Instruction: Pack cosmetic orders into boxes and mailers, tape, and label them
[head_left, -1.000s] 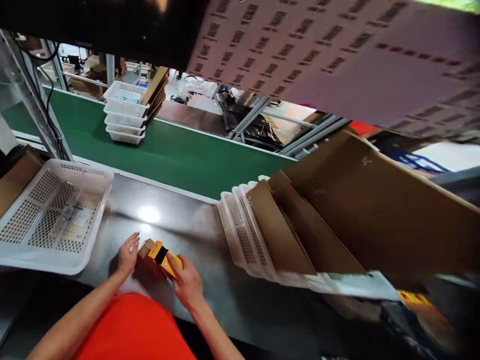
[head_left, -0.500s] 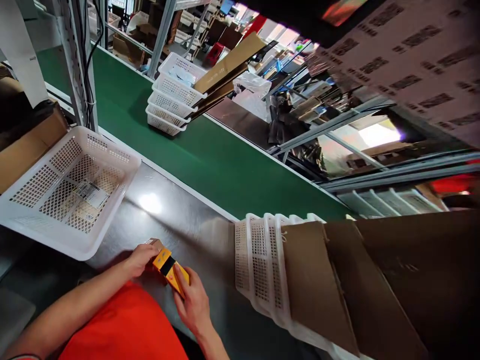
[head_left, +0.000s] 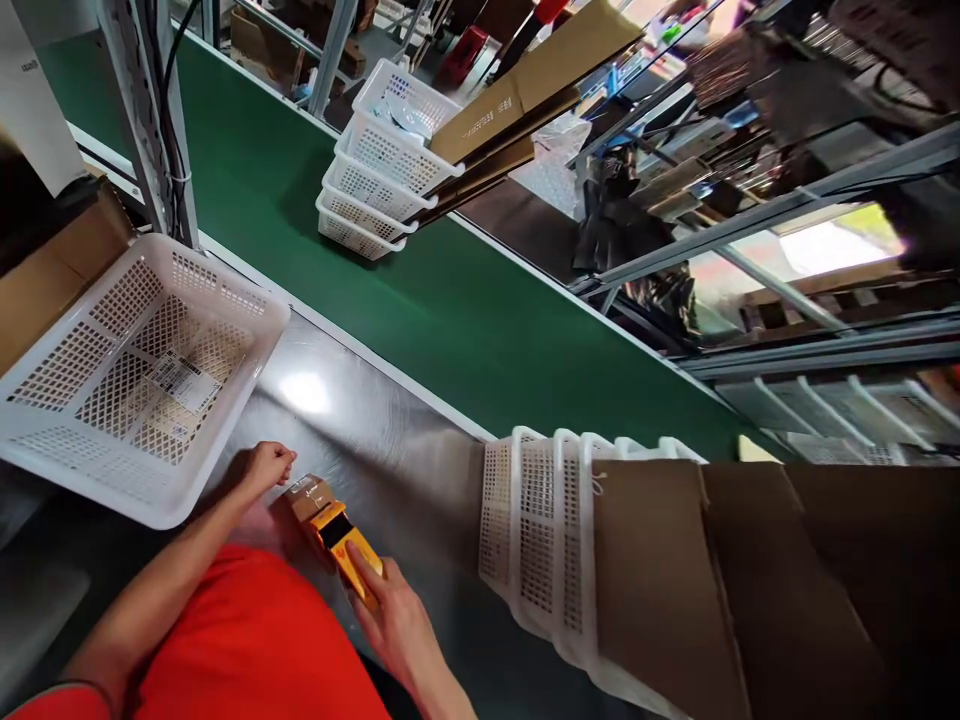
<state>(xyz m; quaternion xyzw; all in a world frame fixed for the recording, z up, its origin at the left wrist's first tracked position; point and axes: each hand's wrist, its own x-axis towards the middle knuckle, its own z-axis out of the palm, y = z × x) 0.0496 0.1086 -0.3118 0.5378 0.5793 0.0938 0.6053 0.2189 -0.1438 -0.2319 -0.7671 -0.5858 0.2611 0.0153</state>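
My right hand (head_left: 394,615) is wrapped round a yellow tape dispenser (head_left: 349,550) with a black band. The dispenser's front end touches a small brown box (head_left: 309,497) with shiny tape on its top. Just left of the box, my left hand (head_left: 268,466) is off it, with curled fingers pressed together; whatever they may hold is too small to make out. Both hands are above the metal table (head_left: 352,420). A white perforated basket (head_left: 262,330) stands at the left and holds a clear bag with a white label (head_left: 185,382).
A green conveyor belt (head_left: 465,320) runs diagonally behind the metal table, carrying stacked white baskets (head_left: 397,150) with cardboard. Nested baskets (head_left: 536,530) holding large cardboard sheets (head_left: 660,560) stand at the right. A metal post (head_left: 142,130) with cables rises behind the left basket.
My left hand has come off the small box and moved up and left, so the taped top shows. My right hand still grips the dispenser. The view has shifted.
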